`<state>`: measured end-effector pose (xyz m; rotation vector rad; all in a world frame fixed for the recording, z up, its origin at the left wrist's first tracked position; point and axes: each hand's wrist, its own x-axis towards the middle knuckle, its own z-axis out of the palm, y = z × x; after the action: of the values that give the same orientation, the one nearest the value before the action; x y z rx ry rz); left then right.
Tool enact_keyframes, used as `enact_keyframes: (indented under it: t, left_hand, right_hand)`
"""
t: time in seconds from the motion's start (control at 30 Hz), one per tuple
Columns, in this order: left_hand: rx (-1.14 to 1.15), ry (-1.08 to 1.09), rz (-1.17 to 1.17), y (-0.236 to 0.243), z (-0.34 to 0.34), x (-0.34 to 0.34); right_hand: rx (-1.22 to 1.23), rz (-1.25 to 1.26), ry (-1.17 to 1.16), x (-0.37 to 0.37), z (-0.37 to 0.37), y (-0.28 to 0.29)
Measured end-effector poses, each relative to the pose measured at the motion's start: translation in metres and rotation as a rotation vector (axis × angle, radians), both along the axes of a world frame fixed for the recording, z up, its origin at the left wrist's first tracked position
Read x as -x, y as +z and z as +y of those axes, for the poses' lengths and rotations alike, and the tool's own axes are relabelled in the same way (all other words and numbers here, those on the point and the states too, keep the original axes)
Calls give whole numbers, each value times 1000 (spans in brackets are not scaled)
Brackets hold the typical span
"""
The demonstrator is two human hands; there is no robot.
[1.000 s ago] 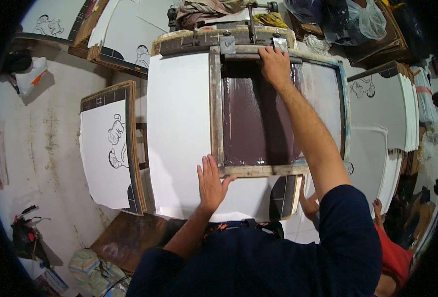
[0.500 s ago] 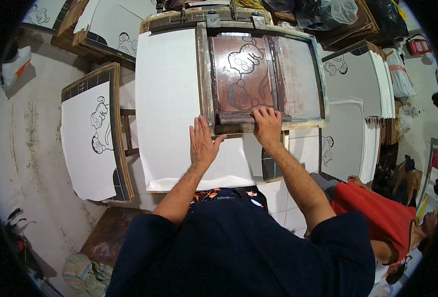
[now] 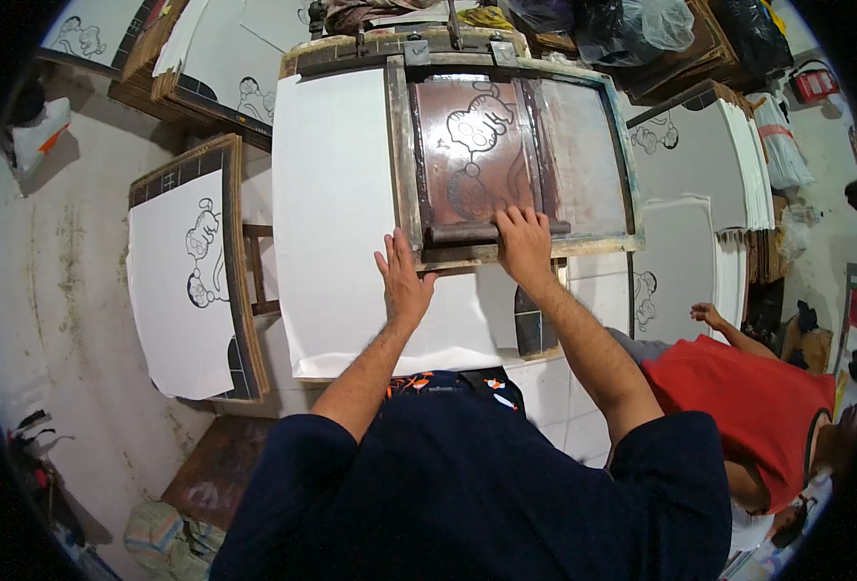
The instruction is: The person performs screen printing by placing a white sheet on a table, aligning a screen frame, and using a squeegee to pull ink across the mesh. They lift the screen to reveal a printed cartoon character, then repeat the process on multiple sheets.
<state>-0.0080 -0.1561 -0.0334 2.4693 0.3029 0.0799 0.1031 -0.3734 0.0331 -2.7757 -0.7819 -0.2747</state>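
Observation:
A wooden screen-printing frame (image 3: 400, 155) lies over a large white sheet of paper (image 3: 335, 194), hinged at its far edge. Its reddish-brown mesh (image 3: 438, 179) carries a black-outlined cartoon figure. Across the near end of that mesh rests a long dark squeegee (image 3: 459, 233). My right hand (image 3: 525, 242) grips it from above near its middle, fingers curled over the bar. To the left, my left hand (image 3: 407, 286) lies open at the frame's near left corner, fingers spread and palm down. What lies under the frame is hidden.
Boards with printed sheets stand at the left (image 3: 188, 281) and right (image 3: 675, 261). A stack of boards (image 3: 181, 97) is at the far left. Plastic bags (image 3: 622, 34) are piled beyond the frame. A person in a red top (image 3: 738, 402) is close by at the right.
The squeegee has tilted slightly at the near end of the mesh. My left hand's fingers have spread a little. The person at the right has stretched out an arm.

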Motion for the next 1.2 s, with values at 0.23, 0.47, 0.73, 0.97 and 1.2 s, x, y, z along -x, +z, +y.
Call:
enact_keyframes:
  t: [0.23, 0.47, 0.73, 0.97, 1.2]
  left_hand:
    - [302, 111, -24, 8, 1, 2]
    - [271, 163, -57, 19, 0, 1]
    - [322, 161, -43, 37, 0, 3]
    - [320, 199, 75, 47, -1, 3]
    - [352, 146, 1, 52, 1, 2]
  right_hand:
    - [21, 133, 31, -46, 2, 26]
    - [56, 270, 57, -34, -4, 41]
    - [6, 75, 126, -145, 11, 16]
    - [110, -13, 19, -344, 72, 6]
    - [-13, -50, -31, -230, 41, -7]
